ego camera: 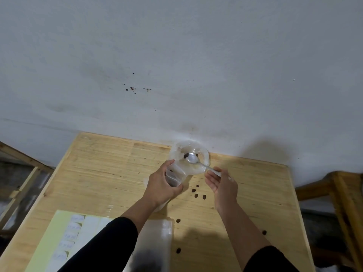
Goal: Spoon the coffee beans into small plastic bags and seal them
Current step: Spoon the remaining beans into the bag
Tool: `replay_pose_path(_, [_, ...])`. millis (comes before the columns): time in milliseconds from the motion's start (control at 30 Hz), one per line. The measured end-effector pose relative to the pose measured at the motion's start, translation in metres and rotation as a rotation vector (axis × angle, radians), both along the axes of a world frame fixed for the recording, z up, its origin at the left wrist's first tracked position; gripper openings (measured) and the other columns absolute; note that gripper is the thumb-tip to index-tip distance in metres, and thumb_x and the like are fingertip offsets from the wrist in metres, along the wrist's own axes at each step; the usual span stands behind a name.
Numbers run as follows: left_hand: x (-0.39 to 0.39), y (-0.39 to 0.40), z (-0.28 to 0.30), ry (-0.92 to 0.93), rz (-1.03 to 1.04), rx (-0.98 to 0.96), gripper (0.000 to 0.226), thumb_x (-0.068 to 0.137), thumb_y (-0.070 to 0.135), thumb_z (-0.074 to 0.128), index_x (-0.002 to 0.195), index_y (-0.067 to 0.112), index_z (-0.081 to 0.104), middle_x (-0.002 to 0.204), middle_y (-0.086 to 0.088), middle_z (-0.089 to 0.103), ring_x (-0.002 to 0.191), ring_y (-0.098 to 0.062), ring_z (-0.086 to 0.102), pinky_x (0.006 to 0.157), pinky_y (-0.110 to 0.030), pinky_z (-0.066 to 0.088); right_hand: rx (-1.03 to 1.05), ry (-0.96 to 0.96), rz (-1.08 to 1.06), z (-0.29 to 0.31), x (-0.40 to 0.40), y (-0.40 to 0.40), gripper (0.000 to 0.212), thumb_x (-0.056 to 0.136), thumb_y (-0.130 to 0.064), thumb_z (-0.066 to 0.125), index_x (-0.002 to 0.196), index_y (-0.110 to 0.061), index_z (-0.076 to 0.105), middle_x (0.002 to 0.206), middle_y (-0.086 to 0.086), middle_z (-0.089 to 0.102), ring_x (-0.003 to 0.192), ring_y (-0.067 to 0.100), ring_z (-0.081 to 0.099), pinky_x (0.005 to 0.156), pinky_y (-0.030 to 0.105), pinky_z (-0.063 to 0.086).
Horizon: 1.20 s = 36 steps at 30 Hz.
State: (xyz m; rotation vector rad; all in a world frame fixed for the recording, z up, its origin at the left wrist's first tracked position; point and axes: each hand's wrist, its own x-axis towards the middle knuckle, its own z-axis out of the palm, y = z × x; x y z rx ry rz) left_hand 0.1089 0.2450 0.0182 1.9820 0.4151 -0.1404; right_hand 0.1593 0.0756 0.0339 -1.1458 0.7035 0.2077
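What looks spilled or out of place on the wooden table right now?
Dark brown coffee beans lie loose on the light wooden table: a cluster sits just below the clear plastic bag, and others are scattered nearer the person. They belong in the bag, where the metal spoon in the right hand is reaching.

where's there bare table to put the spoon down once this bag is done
The far-left table is bare, between the back edge, the left hand and the label sheet. The right strip beyond the right hand holds one stray bean. Crowded: the middle, with scattered beans, and the near edge by the flat bags.
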Motion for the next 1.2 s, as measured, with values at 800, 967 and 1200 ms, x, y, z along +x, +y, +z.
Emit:
replay_pose_path(800, [0.003,-0.005,-0.004,-0.012,-0.031,0.045,0.086,0.066,0.039,0.080,0.139,0.030,0.036,0.133,0.003,0.051,0.117,-0.006,0.044,0.089,-0.016,0.036,-0.871,-0.268,0.129,0.007,0.000,0.006,0.029,0.099,-0.020,0.033,0.087,-0.013,0.057,0.072,0.006,0.067,0.066,0.022,0.066,0.068,0.040,0.056])
replay_pose_path(967, [0.004,-0.004,-0.007,-0.014,-0.046,0.048,0.086,0.066,0.037,0.081,0.139,0.031,0.036,0.135,0.004,0.050,0.123,-0.009,0.044,0.093,-0.017,0.036,-0.700,-0.147,-0.009,0.001,0.006,0.019,0.029,0.101,-0.021,0.032,0.095,-0.009,0.058,0.077,0.004,0.068,0.072,0.023,0.069,0.060,0.024,0.055])
replay_pose_path(1200, [0.006,-0.001,-0.008,0.003,-0.038,0.036,0.090,0.061,0.042,0.082,0.138,0.032,0.037,0.132,0.003,0.052,0.119,-0.011,0.049,0.099,-0.029,0.044,-0.213,-0.010,-0.088,-0.007,0.008,0.008,0.024,0.099,-0.016,0.039,0.093,-0.004,0.059,0.084,0.015,0.068,0.077,0.021,0.069,0.064,0.029,0.058])
